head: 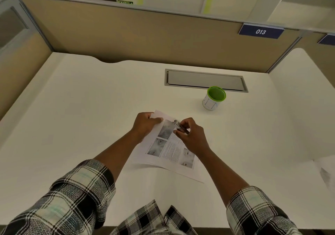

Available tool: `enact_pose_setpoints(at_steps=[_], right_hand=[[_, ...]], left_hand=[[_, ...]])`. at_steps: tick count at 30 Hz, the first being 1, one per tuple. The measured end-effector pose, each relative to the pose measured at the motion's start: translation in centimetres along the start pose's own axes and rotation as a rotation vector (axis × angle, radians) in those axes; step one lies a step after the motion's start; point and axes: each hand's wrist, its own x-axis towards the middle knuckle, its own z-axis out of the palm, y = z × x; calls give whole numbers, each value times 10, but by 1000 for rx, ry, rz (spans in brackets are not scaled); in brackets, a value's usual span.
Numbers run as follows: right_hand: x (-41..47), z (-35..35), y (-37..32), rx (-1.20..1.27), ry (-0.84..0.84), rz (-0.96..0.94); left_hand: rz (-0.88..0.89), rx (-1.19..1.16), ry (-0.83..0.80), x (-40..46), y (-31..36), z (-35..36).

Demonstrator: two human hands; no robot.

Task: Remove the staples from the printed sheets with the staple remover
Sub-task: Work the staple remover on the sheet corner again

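Observation:
A stapled set of printed sheets with grey photos and text lies on the white desk, its far corner lifted. My left hand pinches that far corner between thumb and fingers. My right hand grips a small metal staple remover, whose jaws rest on the top edge of the sheets just right of my left thumb. The staple itself is too small to make out.
A white cup with a green rim stands behind and to the right of the sheets. A grey cable flap is set into the desk behind it. More paper lies at the right edge. Beige partitions wall the desk.

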Motion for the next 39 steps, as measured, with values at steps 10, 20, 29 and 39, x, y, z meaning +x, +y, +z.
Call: enact_pose_setpoints(at_steps=[10,20,29,39], right_hand=[[-8,5,-7,-182,50,-187],[-11,8,-14,-145,21,-162],[-13,9,-12,-144,35,-162],[-14,9,-14,-154,54,-170]], left_hand=[[-55,-107,-57,-5,-1,6],[-39,-176,-58,-11,-2,8],[-42,-244,-64,-13,-5,5],[61,-156,-85,-18,-3,5]])
